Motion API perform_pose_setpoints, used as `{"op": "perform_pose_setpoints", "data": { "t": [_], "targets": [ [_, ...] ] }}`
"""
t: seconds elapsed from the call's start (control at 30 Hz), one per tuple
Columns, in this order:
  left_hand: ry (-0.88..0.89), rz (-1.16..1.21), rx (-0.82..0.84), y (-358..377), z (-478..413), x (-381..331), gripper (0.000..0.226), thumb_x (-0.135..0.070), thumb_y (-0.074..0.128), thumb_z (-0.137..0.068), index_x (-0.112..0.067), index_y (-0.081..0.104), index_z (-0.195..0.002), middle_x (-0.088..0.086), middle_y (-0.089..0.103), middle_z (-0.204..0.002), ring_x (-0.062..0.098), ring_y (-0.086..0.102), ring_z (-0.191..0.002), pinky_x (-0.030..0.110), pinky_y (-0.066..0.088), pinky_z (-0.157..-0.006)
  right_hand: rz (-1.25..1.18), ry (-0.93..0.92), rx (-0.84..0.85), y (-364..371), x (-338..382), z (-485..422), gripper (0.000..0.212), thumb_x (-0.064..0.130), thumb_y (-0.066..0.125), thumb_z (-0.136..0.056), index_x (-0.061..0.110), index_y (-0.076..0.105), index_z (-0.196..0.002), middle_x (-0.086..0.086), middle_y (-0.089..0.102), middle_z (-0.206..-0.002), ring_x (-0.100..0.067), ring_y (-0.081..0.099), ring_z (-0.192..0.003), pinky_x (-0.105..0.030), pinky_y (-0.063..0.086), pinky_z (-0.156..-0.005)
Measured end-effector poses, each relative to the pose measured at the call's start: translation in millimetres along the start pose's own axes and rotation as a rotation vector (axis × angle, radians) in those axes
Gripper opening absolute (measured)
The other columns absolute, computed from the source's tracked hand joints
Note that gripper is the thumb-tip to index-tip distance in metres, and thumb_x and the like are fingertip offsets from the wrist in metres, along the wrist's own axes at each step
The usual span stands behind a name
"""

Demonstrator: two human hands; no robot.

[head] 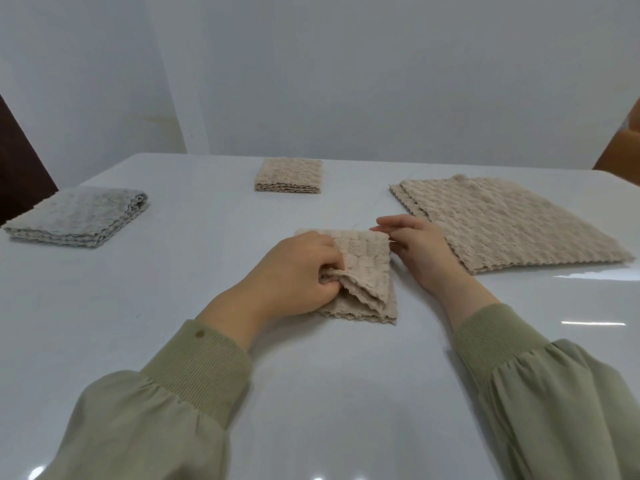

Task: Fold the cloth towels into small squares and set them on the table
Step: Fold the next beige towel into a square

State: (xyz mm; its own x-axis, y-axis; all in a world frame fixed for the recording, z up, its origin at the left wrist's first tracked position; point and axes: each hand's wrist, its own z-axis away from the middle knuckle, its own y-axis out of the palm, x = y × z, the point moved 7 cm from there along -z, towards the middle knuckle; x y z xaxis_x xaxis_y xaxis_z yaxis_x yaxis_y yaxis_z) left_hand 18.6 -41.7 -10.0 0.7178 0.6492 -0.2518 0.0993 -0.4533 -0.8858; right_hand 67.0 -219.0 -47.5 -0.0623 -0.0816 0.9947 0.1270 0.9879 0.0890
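Observation:
A beige textured towel [367,271], folded into a small square, lies on the white table [311,393] in front of me. My left hand [294,271] grips its upper layers at the left edge, fingers curled into the cloth. My right hand [415,251] touches the towel's far right corner with its fingertips; I cannot make out whether it pinches the cloth. A finished small beige square [289,174] sits at the far middle of the table.
A stack of unfolded beige towels [509,220] lies flat at the right. A folded grey towel pile [79,216] rests at the left. A dark object [20,161] stands past the left edge, a brown one [620,147] at the far right.

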Motion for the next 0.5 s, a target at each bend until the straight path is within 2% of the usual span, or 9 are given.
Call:
{"op": "perform_pose_setpoints", "data": {
  "t": [0.07, 0.1, 0.2, 0.3, 0.4, 0.5],
  "targets": [
    [-0.003, 0.001, 0.012, 1.9, 0.7, 1.2, 0.033, -0.036, 0.046, -0.07, -0.016, 0.069, -0.083, -0.007, 0.062, -0.084, 0.011, 0.053, -0.086, 0.024, 0.041, -0.076, 0.036, -0.005, -0.019, 2.1, 0.3, 1.6, 0.027, -0.01, 0.04, -0.089, 0.003, 0.064, -0.088, -0.016, 0.066, -0.089, -0.021, 0.061, -0.075, -0.023, 0.053, -0.068],
    [0.0, -0.002, 0.005, 1.7, 0.8, 1.3, 0.037, -0.039, 0.044, -0.07, -0.017, 0.069, -0.083, -0.008, 0.062, -0.083, 0.011, 0.053, -0.085, 0.024, 0.042, -0.075, 0.045, -0.005, -0.03, 1.5, -0.2, 1.1, 0.027, -0.008, 0.041, -0.09, 0.004, 0.065, -0.087, -0.016, 0.065, -0.089, -0.02, 0.061, -0.074, -0.023, 0.052, -0.067],
    [0.018, 0.001, -0.038, -1.6, 1.0, -1.4, 0.036, -0.042, 0.046, -0.072, -0.019, 0.07, -0.086, -0.01, 0.062, -0.082, 0.009, 0.054, -0.082, 0.025, 0.044, -0.072, 0.063, -0.01, -0.065, -2.6, -1.9, -1.7, 0.026, -0.004, 0.043, -0.091, 0.006, 0.066, -0.083, -0.015, 0.065, -0.088, -0.025, 0.059, -0.078, -0.032, 0.051, -0.074],
    [0.026, 0.043, -0.113, -5.8, 2.7, -7.4, 0.022, -0.035, 0.057, -0.074, -0.019, 0.068, -0.085, -0.011, 0.061, -0.078, 0.009, 0.054, -0.072, 0.029, 0.048, -0.065, 0.14, -0.035, -0.081, -3.1, -1.9, -1.9, 0.026, -0.002, 0.046, -0.09, 0.009, 0.068, -0.081, -0.013, 0.065, -0.088, -0.026, 0.059, -0.082, -0.038, 0.05, -0.081],
    [0.082, 0.022, -0.158, -5.1, 3.3, -18.3, 0.016, -0.032, 0.057, -0.076, -0.018, 0.063, -0.078, -0.009, 0.061, -0.072, 0.008, 0.052, -0.065, 0.031, 0.047, -0.058, 0.172, -0.045, -0.083, -1.6, -0.8, -0.2, 0.024, -0.002, 0.047, -0.09, 0.008, 0.068, -0.083, -0.012, 0.065, -0.085, -0.024, 0.06, -0.079, -0.033, 0.05, -0.075],
    [0.133, 0.005, -0.173, -1.4, 2.5, -24.4, 0.02, -0.035, 0.052, -0.076, -0.018, 0.062, -0.074, -0.009, 0.059, -0.068, 0.008, 0.05, -0.064, 0.026, 0.043, -0.054, 0.171, -0.039, -0.084, -0.8, 0.6, 1.1, 0.024, -0.002, 0.047, -0.09, 0.008, 0.068, -0.083, -0.011, 0.065, -0.084, -0.022, 0.06, -0.076, -0.029, 0.049, -0.069]
  ]
}}
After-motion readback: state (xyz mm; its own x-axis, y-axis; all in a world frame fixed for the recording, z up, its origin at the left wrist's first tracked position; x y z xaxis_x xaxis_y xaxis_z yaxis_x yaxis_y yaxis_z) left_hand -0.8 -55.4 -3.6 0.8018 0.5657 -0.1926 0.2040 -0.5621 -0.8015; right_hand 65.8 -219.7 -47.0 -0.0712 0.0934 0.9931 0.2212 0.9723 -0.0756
